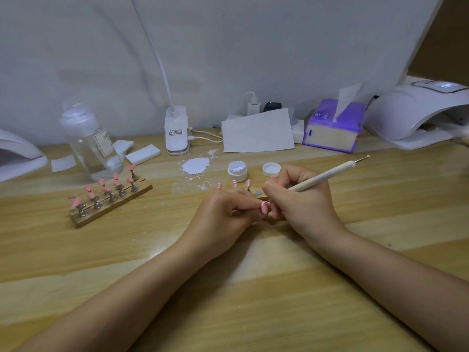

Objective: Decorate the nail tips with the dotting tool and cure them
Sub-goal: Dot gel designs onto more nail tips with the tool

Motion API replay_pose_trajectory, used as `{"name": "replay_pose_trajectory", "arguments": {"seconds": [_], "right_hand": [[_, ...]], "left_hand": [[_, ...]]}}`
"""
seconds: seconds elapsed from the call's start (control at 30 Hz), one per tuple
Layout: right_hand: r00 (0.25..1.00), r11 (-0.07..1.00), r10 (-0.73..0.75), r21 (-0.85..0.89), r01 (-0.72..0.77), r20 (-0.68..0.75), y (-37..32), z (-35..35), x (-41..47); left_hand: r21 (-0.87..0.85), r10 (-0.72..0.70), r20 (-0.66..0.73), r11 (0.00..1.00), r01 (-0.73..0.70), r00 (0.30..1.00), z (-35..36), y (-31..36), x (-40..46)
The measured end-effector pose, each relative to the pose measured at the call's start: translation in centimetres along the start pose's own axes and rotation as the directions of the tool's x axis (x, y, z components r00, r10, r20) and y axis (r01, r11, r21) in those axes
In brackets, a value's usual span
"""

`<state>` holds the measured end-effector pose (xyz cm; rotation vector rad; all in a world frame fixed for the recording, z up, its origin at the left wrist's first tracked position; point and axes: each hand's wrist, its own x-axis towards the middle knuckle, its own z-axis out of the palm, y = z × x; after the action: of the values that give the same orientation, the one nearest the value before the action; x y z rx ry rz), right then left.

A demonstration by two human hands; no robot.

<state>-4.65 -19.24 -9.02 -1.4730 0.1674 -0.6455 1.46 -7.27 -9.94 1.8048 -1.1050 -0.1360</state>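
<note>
Light wood-grain table (253,288) against a white backdrop. Centre: left hand (223,214) pinches a pink nail tip (264,206); right hand (302,199) grips the dotting tool (327,175), tip touching it. Upper left: bottle (88,143), label unreadable. Upper right: curing lamp (416,110).

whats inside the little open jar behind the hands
The small white jar stands open and shows a pale whitish fill at its top. How deep it goes is hidden by the wall. Its lid lies beside it.
</note>
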Motion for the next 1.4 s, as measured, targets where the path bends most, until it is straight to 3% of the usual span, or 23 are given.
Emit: {"name": "replay_pose_trajectory", "arguments": {"seconds": [1.4], "right_hand": [[1.000,1.000,0.009,0.003,-0.009,-0.011,0.13,-0.11,0.11]], "left_hand": [[0.029,0.020,0.004,0.999,-0.020,1.000,-0.03,-0.08,0.03]]}}
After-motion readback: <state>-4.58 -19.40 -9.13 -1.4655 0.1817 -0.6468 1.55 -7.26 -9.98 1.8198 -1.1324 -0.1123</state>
